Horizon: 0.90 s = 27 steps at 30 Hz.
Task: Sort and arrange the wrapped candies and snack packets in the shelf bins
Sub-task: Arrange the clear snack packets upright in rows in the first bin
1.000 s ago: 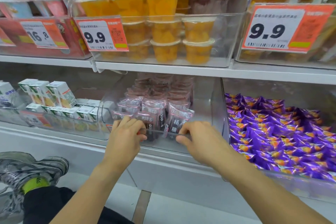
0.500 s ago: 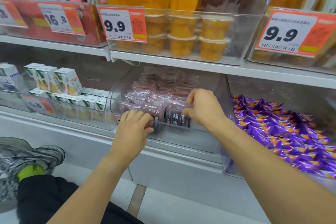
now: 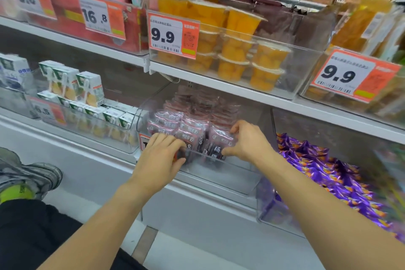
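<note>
A clear bin (image 3: 230,174) on the lower shelf holds rows of pink-and-black snack packets (image 3: 192,130) standing on edge. My left hand (image 3: 161,160) is at the bin's front left, its fingers curled over the front rim and against the front packets. My right hand (image 3: 248,142) reaches inside the bin. Its thumb and fingers pinch the front-right packet (image 3: 215,146), which bears dark Chinese characters. To the right, another clear bin is heaped with purple wrapped candies (image 3: 328,171).
Juice cartons (image 3: 87,87) fill the bin to the left. On the shelf above stand orange fruit cups (image 3: 236,55) behind a 9.9 price tag (image 3: 173,36). A grey shoe (image 3: 28,176) and a dark trouser leg sit at the lower left, over the floor.
My right hand left the bin's front rim, went into the bin and took hold of the front-right packet. My left hand stays at the front rim. The view has tilted upward.
</note>
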Each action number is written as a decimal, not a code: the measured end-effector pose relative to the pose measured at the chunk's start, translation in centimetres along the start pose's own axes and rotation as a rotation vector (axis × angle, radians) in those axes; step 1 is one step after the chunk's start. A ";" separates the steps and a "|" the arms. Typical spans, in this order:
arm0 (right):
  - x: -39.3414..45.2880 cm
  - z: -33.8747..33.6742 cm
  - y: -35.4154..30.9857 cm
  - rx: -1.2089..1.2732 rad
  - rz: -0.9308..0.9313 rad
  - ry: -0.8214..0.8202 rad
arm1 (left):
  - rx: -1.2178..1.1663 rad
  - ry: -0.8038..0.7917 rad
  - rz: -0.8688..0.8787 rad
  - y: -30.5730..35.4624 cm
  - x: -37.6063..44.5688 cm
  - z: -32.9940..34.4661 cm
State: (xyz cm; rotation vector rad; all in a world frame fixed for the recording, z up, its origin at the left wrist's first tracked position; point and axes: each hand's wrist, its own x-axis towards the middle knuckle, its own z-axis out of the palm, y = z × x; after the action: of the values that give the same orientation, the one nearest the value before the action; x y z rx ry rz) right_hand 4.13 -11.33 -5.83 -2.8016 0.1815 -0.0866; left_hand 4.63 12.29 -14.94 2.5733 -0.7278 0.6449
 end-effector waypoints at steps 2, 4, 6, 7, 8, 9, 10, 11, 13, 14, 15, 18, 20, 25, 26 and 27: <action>-0.2 -0.6 0.5 0.004 0.002 -0.004 | -0.041 0.023 -0.006 -0.1 -0.1 0.1; -0.5 -0.9 1.0 -0.018 -0.027 0.039 | -0.088 0.069 -0.002 0.1 -0.2 0.1; -1.0 -1.0 1.2 -0.027 -0.059 0.071 | -0.148 0.141 0.011 0.5 -0.3 0.0; -1.1 -1.0 1.3 -0.029 -0.069 0.075 | -0.175 0.178 0.012 0.8 -0.3 -0.1; -1.1 -0.8 1.2 -0.035 -0.075 0.075 | -0.190 0.204 0.008 1.1 -0.3 -0.2; -1.0 -0.6 1.2 -0.042 -0.083 0.077 | -0.192 0.216 0.003 1.4 -0.3 -0.2; -0.8 -0.3 1.1 -0.046 -0.095 0.085 | -0.182 0.215 0.001 1.6 -0.4 -0.2; -0.6 0.1 1.0 -0.040 -0.106 0.100 | -0.167 0.206 0.001 1.8 -0.5 0.0; -0.2 0.7 0.8 -0.011 -0.111 0.120 | -0.143 0.181 -0.007 2.0 -0.7 0.1; -0.1 1.0 0.8 0.002 -0.113 0.124 | -0.140 0.174 -0.012 2.1 -0.8 0.0; 0.0 1.1 0.7 0.013 -0.114 0.123 | -0.141 0.168 -0.018 2.1 -0.8 -0.1; 0.3 1.3 0.7 0.032 -0.116 0.117 | -0.128 0.148 -0.033 2.2 -0.7 -0.5; 0.5 1.2 0.7 0.036 -0.111 0.095 | -0.123 0.139 -0.043 2.5 -0.7 -0.7; -2.0 -1.0 1.2 -0.003 -0.197 0.014 | -0.120 0.155 -0.022 4.0 -0.1 -1.2; -3.2 -1.7 1.4 0.021 -0.239 0.045 | -0.131 0.162 -0.024 4.5 0.0 -1.3; -4.6 -2.3 1.8 0.066 -0.296 0.096 | -0.151 0.171 -0.028 5.1 0.2 -1.4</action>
State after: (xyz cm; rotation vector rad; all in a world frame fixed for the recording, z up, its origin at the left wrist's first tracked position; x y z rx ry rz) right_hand -0.83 -13.12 -4.45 -2.7392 -0.2113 -0.2906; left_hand 1.44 8.85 -12.45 2.3532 -0.6572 0.7598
